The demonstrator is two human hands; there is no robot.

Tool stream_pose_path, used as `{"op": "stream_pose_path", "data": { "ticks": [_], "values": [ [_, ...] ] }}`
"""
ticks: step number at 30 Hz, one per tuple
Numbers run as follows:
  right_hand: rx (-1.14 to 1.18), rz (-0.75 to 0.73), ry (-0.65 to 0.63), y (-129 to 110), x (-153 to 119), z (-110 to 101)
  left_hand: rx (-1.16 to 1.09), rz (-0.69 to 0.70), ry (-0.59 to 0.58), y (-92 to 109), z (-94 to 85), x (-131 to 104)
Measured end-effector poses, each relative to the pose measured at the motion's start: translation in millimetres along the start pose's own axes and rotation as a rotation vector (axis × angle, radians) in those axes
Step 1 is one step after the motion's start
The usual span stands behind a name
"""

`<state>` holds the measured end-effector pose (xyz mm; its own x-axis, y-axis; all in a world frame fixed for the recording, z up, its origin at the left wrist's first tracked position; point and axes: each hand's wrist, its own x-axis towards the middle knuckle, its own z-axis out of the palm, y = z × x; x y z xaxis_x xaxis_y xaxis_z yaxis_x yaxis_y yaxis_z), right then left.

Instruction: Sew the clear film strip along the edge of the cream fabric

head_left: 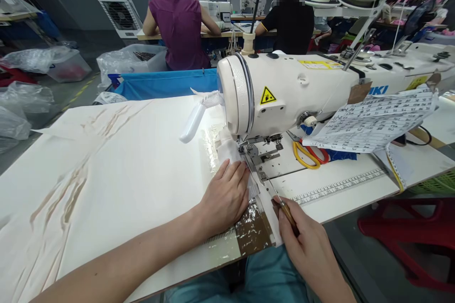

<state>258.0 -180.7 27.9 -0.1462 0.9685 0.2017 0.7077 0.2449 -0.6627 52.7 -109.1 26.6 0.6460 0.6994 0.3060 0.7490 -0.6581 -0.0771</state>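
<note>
My left hand (225,191) lies palm down with its fingers stretched forward, pressing on a piece of white fabric (227,149) just left of the needle area. The white sewing machine (280,87) stands ahead of both hands. Wrapped around the wooden handle of an awl (288,218), the fingers of my right hand (309,246) are closed near the table's front edge. The awl's thin metal shaft points toward the presser foot. Beside it a narrow white strip (268,210) runs from the foot toward me; whether my right fingers also pinch it, I cannot tell.
Scissors (305,155) with yellow and red handles lie right of the needle, beneath a printed sheet (373,118). A ruler (341,187) runs along the table's right part. Cream fabric pieces (67,194) lie left. Two people sit beyond a blue cloth bin (167,84). A red stool (412,236) stands right.
</note>
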Motion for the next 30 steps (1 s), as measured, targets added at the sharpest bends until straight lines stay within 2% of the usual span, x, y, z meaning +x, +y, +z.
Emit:
{"op": "stream_pose_path", "data": {
  "ticks": [17, 24, 28, 30],
  "values": [
    [0.013, -0.026, 0.046, 5, -1, 2, -0.019, 0.001, -0.019, 1, -1.7, 0],
    [0.133, 0.05, 0.062, 7, -4, 3, -0.016, -0.002, -0.048, 0, -1.4, 0],
    [0.166, 0.228, 0.107, -6, -3, -1, -0.005, -0.004, -0.032, -3, 2.0, 1],
    [0.182, 0.253, 0.117, -14, -1, -2, 0.0, -0.013, -0.024, -5, 3.3, 2]
  ]
}}
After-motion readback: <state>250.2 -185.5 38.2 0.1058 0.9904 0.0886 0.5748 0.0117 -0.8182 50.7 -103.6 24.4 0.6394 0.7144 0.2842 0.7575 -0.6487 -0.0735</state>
